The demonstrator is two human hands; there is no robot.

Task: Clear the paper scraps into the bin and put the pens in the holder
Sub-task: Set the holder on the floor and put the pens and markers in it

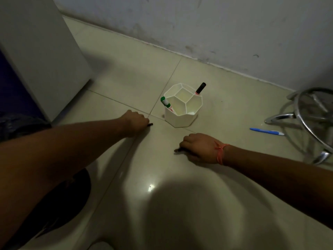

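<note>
A white faceted pen holder (182, 118) stands on the tiled floor, with a green-capped marker (165, 103) in its left compartment and a black-capped marker (200, 88) in its far right one. My left hand (135, 121) is down on the floor left of the holder, closed on a small dark pen whose tip (150, 124) pokes out. My right hand (200, 147) rests on the floor in front of the holder, fingers closed on another dark pen (177, 150). A blue and white pen (266, 131) lies on the floor to the right.
A chrome stool base (306, 120) stands at the right, next to the blue pen. A grey cabinet (36, 51) rises at the left, and a stained wall (198, 24) runs along the back. A dark round shape (68, 199) sits at the lower left.
</note>
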